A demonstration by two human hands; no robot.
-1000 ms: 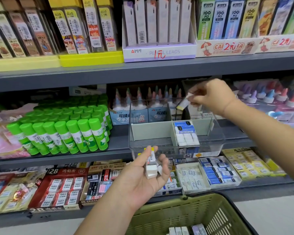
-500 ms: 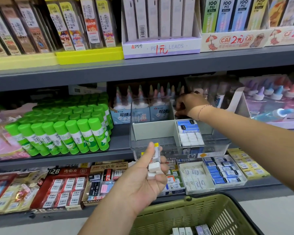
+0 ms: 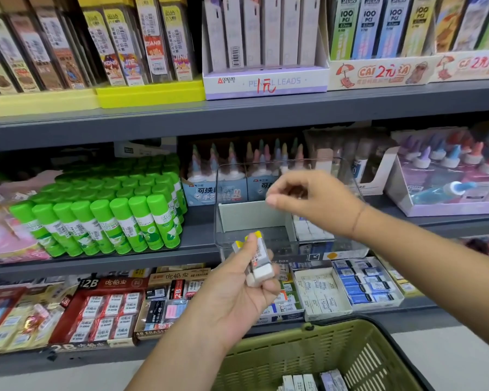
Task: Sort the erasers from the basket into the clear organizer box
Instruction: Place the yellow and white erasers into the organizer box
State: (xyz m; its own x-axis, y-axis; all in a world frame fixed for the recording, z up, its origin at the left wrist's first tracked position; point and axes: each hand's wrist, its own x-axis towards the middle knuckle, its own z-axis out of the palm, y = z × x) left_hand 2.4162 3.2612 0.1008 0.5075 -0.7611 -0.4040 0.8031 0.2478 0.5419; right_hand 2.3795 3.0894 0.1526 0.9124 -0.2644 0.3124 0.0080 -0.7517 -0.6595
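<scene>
My left hand [image 3: 237,292] holds two or three white erasers with yellow-tipped sleeves [image 3: 259,258] just below the front of the clear organizer box [image 3: 237,235] on the middle shelf. The box has a pale divider [image 3: 249,214] and a row of white and blue erasers [image 3: 308,228] in its right compartment. My right hand [image 3: 311,201] hovers above the box with fingers loosely curled and nothing seen in them. The green basket [image 3: 308,354] sits at the bottom, with several erasers [image 3: 314,382] inside.
Green glue sticks [image 3: 110,218] stand left of the box. Liquid glue bottles [image 3: 237,176] fill the shelf behind it. Eraser cartons [image 3: 108,309] line the lower shelf, and pencil lead packs [image 3: 266,38] the top one.
My right hand has come back out of the box's rear right corner, now without the eraser it held a second ago, and moved left above the box. The left hand stayed put.
</scene>
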